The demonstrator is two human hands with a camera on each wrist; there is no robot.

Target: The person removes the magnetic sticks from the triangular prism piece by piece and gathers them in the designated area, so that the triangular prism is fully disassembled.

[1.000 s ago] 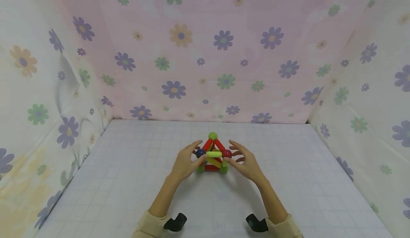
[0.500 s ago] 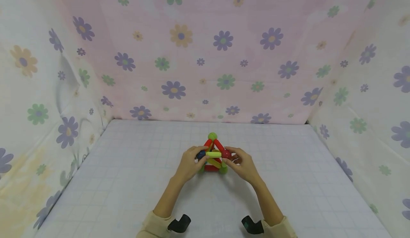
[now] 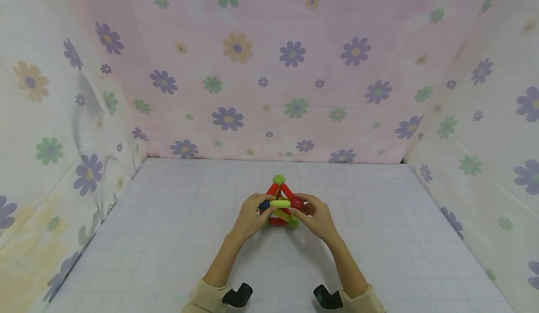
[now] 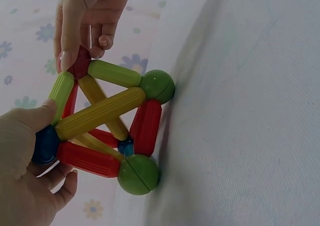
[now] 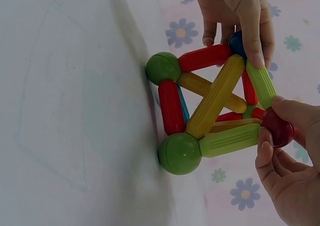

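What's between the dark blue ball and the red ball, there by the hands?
A lime-green rod runs from the dark blue ball to the red ball, as the head view shows.

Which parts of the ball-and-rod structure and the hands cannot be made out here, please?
Head view: much of the near-left green ball, hidden behind the left hand.
Right wrist view: part of the dark blue ball, covered by the left hand.
Left wrist view: the rest of the right hand, cut off by the top edge.
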